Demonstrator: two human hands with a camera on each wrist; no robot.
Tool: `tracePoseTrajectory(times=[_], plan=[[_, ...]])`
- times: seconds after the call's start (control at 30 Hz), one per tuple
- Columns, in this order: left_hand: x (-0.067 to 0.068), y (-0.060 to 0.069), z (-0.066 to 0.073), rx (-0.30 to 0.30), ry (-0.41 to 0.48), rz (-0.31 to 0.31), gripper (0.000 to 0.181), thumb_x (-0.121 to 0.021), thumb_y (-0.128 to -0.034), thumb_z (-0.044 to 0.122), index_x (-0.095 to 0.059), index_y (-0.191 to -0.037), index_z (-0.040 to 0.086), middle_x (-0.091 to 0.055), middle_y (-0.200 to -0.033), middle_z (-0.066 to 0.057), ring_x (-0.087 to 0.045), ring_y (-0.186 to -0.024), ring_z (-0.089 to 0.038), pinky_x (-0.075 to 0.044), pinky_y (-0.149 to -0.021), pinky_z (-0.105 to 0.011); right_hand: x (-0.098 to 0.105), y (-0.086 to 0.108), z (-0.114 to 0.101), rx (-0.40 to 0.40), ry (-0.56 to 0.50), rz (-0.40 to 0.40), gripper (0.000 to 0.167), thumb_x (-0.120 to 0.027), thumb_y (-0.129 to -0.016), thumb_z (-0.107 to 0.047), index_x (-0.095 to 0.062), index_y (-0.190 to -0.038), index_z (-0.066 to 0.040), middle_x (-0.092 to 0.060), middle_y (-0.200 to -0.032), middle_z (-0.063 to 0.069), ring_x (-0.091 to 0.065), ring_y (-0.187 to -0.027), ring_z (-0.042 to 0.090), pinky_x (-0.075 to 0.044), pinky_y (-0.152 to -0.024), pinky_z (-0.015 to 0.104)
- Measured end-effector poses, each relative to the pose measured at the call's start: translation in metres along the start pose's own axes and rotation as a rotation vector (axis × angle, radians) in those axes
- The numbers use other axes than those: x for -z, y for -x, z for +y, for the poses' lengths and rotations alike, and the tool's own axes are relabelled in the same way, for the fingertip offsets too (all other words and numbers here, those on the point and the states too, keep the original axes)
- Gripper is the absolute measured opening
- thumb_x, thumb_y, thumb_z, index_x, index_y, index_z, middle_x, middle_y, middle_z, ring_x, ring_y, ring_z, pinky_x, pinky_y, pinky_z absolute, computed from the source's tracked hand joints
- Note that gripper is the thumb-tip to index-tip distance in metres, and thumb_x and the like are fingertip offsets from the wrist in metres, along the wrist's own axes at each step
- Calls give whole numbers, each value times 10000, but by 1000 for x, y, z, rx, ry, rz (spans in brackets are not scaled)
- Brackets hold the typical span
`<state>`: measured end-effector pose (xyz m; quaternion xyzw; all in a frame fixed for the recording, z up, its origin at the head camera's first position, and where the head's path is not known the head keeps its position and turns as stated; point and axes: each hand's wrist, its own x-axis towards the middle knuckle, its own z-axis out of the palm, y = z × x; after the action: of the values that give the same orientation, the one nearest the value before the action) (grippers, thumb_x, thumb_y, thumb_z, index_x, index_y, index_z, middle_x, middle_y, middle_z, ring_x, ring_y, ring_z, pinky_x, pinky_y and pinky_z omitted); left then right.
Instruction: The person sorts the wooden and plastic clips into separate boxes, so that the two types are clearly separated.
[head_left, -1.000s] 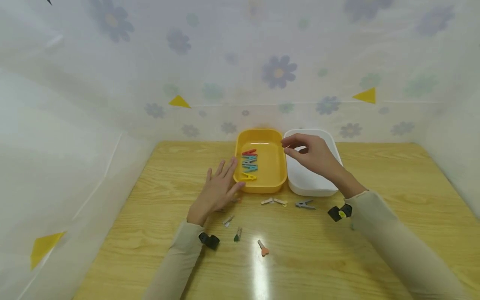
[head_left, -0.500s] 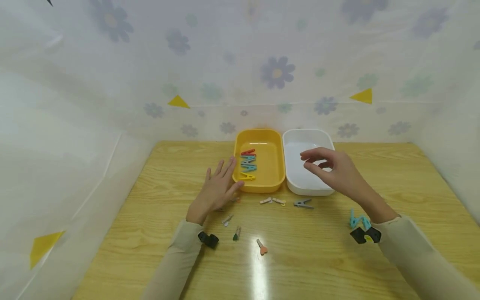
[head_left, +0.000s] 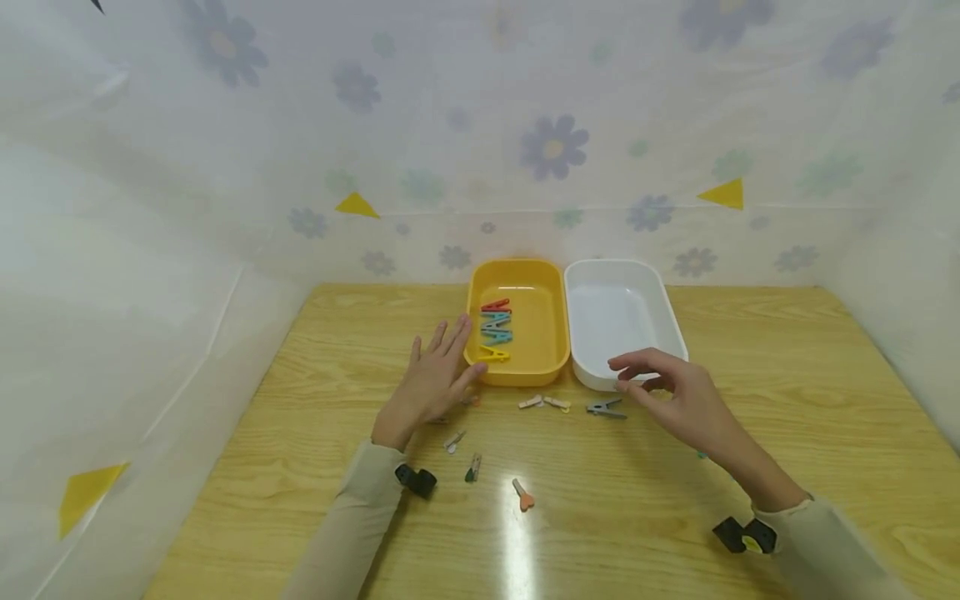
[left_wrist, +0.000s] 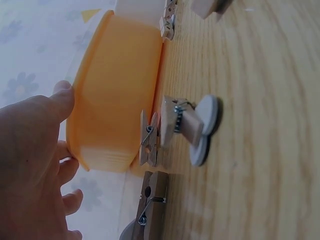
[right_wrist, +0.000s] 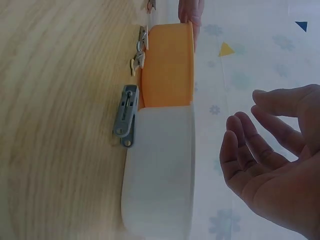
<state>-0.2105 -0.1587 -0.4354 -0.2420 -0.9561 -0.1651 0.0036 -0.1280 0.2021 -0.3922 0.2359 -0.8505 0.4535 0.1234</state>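
Note:
My left hand (head_left: pixel 429 382) has its fingers spread, fingertips and thumb touching the left rim of a yellow tray (head_left: pixel 538 342). In that tray a red clothespin (head_left: pixel 495 306), blue and grey ones, and a yellow clothespin (head_left: pixel 493 354) lie in a column at the left. My right hand (head_left: pixel 686 407) hovers over the front right of a white tray (head_left: pixel 611 321), fingers loosely bent, thumb apart, nothing held. A grey clothespin (head_left: pixel 604 408) lies just left of it; the right wrist view shows this grey clothespin (right_wrist: pixel 126 116) before the trays.
Small wooden clothespins with ornaments lie in front of the yellow tray: a pale pair, one with a white ornament (left_wrist: pixel 205 131), one with a green end (head_left: pixel 473 468), and one with an orange heart (head_left: pixel 523 495). Blue bits under the right forearm are mostly hidden. A flowered curtain stands behind.
My right hand has moved from above the gap between the trays rightward and toward me, uncovering the white tray. Blue clothespins near the right wrist showed, then became mostly hidden. The left hand stayed.

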Motion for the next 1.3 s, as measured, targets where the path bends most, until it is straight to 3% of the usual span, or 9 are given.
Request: tracePoseTrajectory(times=[0.2,0.37,0.77,1.07,1.3], plan=[[1,0,0,-3,1,2,783,-331,-1081,587,-3,-1659,173,-47,-1721,-34,-78,-1570,-353,-70,-1185,-701,-9,12,8,13,-21,-3,286,-745,-887,92,-733,-1142,-36,-745,-1057,60,-700,-928,142,-582,-739,226],[1,0,0,0,-4,9,776,-336,-1085,574,-1,-1662,177,-43,-1721,-24,-82,-1570,-349,-69,-1186,-698,-17,18,15,20,-30,-31,306,-770,-868,83,-730,-1154,-18,-745,-1047,109,-712,-913,179,-599,-695,276],[3,0,1,5,-4,3,778,-337,-1083,579,-4,-1662,179,-62,-1721,-36,-90,-1570,-346,-67,-1192,-688,-26,25,37,-31,58,-104,340,-799,-834,78,-727,-1155,-9,-737,-1136,118,-709,-930,304,-605,-681,303],[3,0,1,15,1,-10,782,-324,-1077,600,13,-1658,200,-61,-1725,-35,-29,-1575,-301,-51,-1199,-677,-27,27,46,-40,81,-121,324,-800,-820,99,-739,-1119,-10,-737,-1103,109,-706,-903,288,-598,-671,292],[1,0,0,12,-1,-9,780,-316,-1076,605,8,-1658,197,-38,-1718,-5,-54,-1575,-329,-62,-1194,-685,-26,27,45,-94,108,-192,311,-827,-795,83,-759,-1076,-30,-737,-1070,73,-701,-907,227,-590,-738,330]])
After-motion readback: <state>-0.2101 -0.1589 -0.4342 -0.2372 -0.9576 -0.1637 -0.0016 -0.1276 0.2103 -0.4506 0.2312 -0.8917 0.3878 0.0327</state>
